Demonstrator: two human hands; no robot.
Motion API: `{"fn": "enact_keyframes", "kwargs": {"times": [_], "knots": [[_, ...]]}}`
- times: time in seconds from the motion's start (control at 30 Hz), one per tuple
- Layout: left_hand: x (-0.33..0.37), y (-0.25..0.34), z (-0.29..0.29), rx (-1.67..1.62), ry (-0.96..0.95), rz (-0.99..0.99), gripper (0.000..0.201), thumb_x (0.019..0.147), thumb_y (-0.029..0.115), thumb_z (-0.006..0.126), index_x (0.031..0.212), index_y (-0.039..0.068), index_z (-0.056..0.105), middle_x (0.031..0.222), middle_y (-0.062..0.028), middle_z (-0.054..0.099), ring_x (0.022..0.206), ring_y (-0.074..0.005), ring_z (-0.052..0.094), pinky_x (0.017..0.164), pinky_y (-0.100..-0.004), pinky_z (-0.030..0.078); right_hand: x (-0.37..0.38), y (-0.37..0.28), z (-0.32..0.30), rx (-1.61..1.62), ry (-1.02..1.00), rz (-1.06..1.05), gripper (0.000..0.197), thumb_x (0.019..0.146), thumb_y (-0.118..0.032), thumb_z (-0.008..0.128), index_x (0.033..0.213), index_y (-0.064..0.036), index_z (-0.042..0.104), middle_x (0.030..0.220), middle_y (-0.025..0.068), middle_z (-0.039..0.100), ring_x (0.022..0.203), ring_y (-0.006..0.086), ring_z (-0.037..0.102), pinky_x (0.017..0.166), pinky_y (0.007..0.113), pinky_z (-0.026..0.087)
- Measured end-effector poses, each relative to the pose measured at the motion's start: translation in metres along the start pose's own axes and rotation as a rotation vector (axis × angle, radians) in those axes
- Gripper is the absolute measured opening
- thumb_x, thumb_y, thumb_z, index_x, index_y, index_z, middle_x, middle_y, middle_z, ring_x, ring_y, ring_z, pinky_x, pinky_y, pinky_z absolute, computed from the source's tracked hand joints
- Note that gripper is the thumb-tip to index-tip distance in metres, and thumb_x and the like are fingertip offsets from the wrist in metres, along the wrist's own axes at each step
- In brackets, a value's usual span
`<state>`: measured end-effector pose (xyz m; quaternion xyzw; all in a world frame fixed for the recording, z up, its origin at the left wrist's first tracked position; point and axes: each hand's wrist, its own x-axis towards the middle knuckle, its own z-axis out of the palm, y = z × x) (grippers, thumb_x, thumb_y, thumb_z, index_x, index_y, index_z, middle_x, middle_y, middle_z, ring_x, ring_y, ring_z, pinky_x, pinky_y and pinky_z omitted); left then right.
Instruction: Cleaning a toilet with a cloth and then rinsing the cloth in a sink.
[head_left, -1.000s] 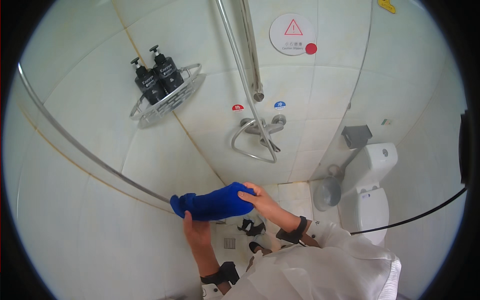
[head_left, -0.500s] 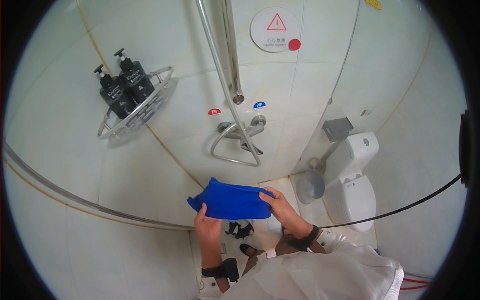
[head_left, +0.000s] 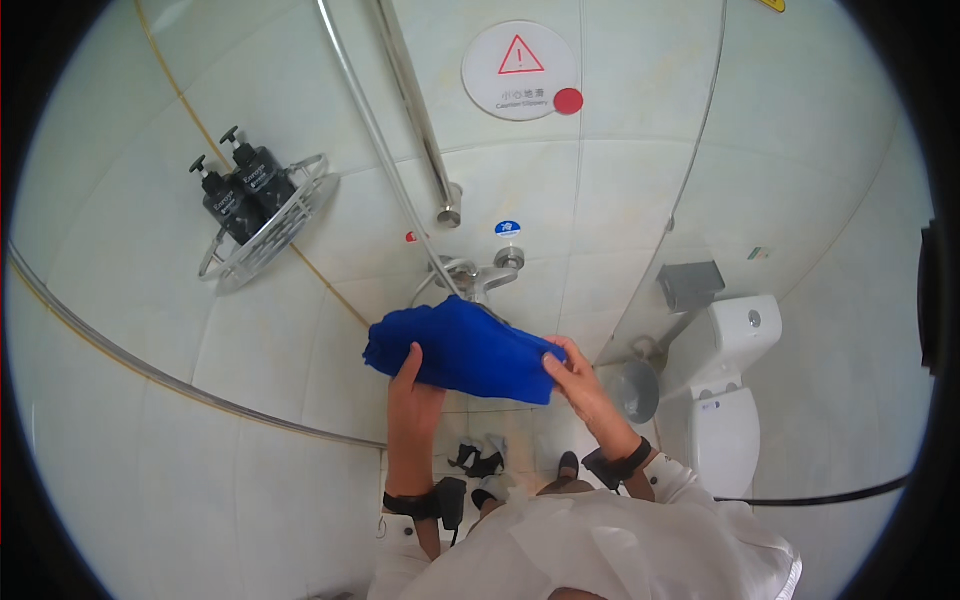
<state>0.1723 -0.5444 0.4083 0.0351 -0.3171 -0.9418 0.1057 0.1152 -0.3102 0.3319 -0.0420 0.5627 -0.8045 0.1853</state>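
A bright blue cloth [head_left: 465, 350], apparently folded, is stretched sideways between my two hands, in front of the shower mixer. My left hand [head_left: 412, 385] grips its lower left part, the thumb lying on the front and the fingers hidden behind. At the right end, my right hand [head_left: 572, 375] pinches the cloth's corner between thumb and fingers. The cloth covers the lower part of the shower mixer [head_left: 480, 275] and part of the hose [head_left: 375, 130]. Both wrists wear black straps.
Two black pump bottles [head_left: 236, 210] stand in a metal corner shelf [head_left: 285, 225] on the left. A white toilet [head_left: 725, 425] and a grey bin [head_left: 632, 390] are at the right. Beneath my hands, a small black-and-white heap [head_left: 478, 457] lies on the floor near my feet.
Both hands have raised the blue cloth up and away from me, so it now overlaps the mixer. The cloth's upper edge has become more peaked. My view has shifted a little.
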Motion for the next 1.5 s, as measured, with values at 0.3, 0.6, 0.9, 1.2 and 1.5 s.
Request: {"fn": "enact_keyframes", "kwargs": {"times": [0.3, 0.6, 0.9, 1.2, 1.5], "knots": [[0.033, -0.047, 0.070, 0.299, 0.090, 0.003, 0.046, 0.097, 0.020, 0.064, 0.137, 0.005, 0.047, 0.131, -0.0066, 0.055, 0.120, -0.0179, 0.054, 0.102, -0.0346, 0.043, 0.040, -0.005, -0.061, -0.069, -0.160, 0.004, 0.059, 0.095, -0.036, 0.064, 0.142, -0.0109, 0.039, 0.125, 0.0101, 0.054, 0.112, 0.0203, 0.054, 0.096, 0.035, 0.045], [0.048, -0.068, 0.106, 0.662, -0.117, -0.057, 0.048, 0.092, 0.024, 0.071, 0.131, 0.004, 0.054, 0.117, -0.0035, 0.063, 0.105, -0.0120, 0.058, 0.093, -0.0282, 0.046, 0.048, -0.045, -0.030, 0.420, -0.333, 0.148, 0.068, 0.098, -0.054, 0.049, 0.152, -0.0197, 0.025, 0.140, 0.0078, 0.045, 0.124, 0.0222, 0.049, 0.102, 0.042, 0.043], [0.100, -0.028, 0.172, 0.928, -0.424, 0.243, 0.048, 0.090, 0.023, 0.072, 0.129, 0.001, 0.054, 0.115, -0.0034, 0.063, 0.104, -0.0093, 0.057, 0.092, -0.0270, 0.046, 0.091, -0.133, -0.028, -0.510, 0.356, -0.827, 0.053, 0.103, -0.032, 0.045, 0.147, -0.0037, 0.035, 0.133, 0.0195, 0.044, 0.116, 0.0293, 0.046, 0.101, 0.038, 0.036], [0.201, 0.064, 0.270, 0.945, -0.476, 0.892, 0.037, 0.094, 0.017, 0.066, 0.124, -0.003, 0.057, 0.112, -0.0089, 0.066, 0.098, -0.0157, 0.062, 0.088, -0.0276, 0.048, 0.134, -0.337, 0.016, -1.137, 0.747, -1.481, 0.060, 0.090, -0.027, 0.065, 0.140, -0.0015, 0.045, 0.118, 0.0272, 0.043, 0.109, 0.0413, 0.039, 0.096, 0.049, 0.033], [0.274, 0.089, 0.291, 1.710, 0.085, 1.714, 0.055, 0.071, 0.008, 0.077, 0.123, 0.009, 0.060, 0.146, -0.0180, 0.040, 0.130, -0.0368, 0.039, 0.106, -0.0507, 0.031, 0.193, -0.428, 0.045, -1.407, 0.939, -1.612, 0.058, 0.083, -0.031, 0.073, 0.132, -0.0061, 0.053, 0.106, 0.0166, 0.047, 0.097, 0.0314, 0.044, 0.079, 0.044, 0.035]]}}
